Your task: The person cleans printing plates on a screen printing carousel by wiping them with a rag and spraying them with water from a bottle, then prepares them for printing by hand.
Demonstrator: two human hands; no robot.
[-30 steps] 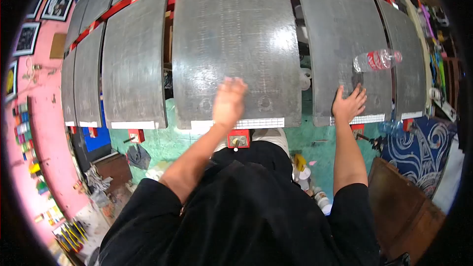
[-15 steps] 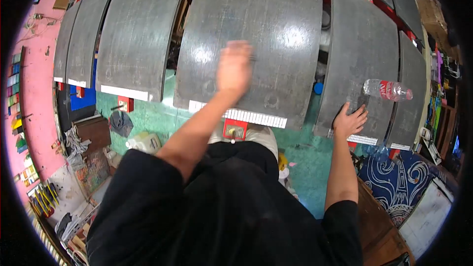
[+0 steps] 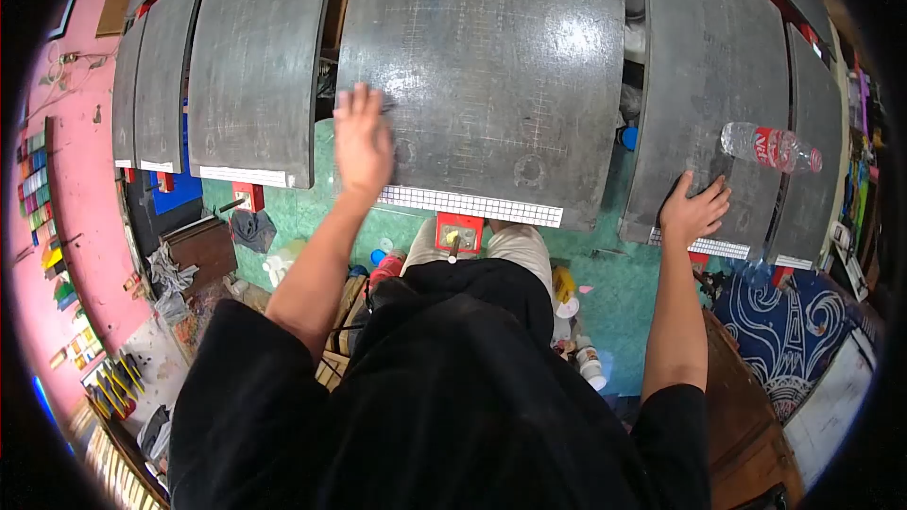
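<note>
My left hand [image 3: 364, 144] is at the left edge of the wide grey middle board [image 3: 491, 123], its fingers stretched out and a little apart. A small dark patch shows just right of its fingertips. Along the board's near edge runs a white strip marked with a black grid [image 3: 472, 205]. On the narrower grey board [image 3: 713, 66] to the right, my right hand [image 3: 694, 211] lies flat with its fingers spread. Just beyond that hand, a clear plastic bottle with a red label [image 3: 772, 146] rests on its side.
More grey boards [image 3: 255, 66] stand left of the middle one, with gaps between. A red bracket with a bolt [image 3: 458, 232] juts out below the middle board. Beneath lies a green floor [image 3: 605, 288] with a white jug [image 3: 281, 264]. A patterned blue cloth [image 3: 779, 326] hangs at lower right.
My left hand has swept left over the middle board to its left edge. My right hand stays flat by the bottle. The whole view has shifted slightly.
</note>
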